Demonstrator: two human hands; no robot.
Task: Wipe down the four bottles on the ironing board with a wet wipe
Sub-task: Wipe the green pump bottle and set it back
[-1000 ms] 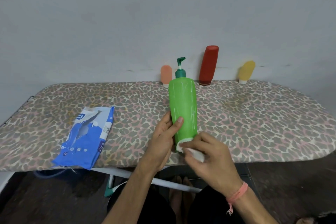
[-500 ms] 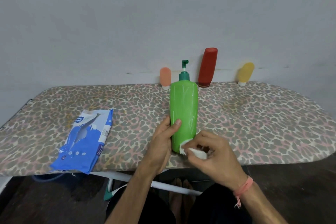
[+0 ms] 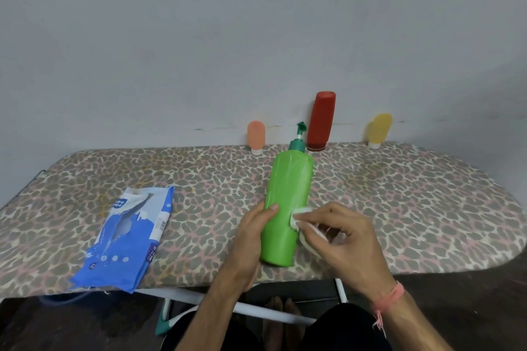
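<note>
Green plastic dominates the head view: the green pump bottle point(image 3: 286, 208) is stood on its base near the front edge of the ironing board point(image 3: 427, 208), leaning slightly to the right. It is steadied by the left hand point(image 3: 251, 239), whose grip is curled round the lower left side with the thumb laid across the front. A white wet wipe point(image 3: 302, 222) is pinched in the bunched fingertips of the right hand point(image 3: 342, 239) and pressed against the bottle's right side, about halfway up.

Three more bottles are lined up along the far edge against the wall: a small peach bottle point(image 3: 256, 137), a tall red bottle point(image 3: 322, 121) and a small yellow bottle point(image 3: 379, 129), all resting cap-down. A blue wipes packet point(image 3: 128, 239) is laid flat at the left, its near end hanging just over the board's front edge.

Several risks can be judged from this. The green bottle is tall, already tilted and near the edge (a sideways push from the wipe could tip it off if the left hold is loosened). Its smooth wall, once wetted, may be let slip. The pump head could be pressed by accident when the top is wiped. The capped-down bottles look easily toppled when reached for, and the packet could be knocked to the floor by a passing forearm.
</note>
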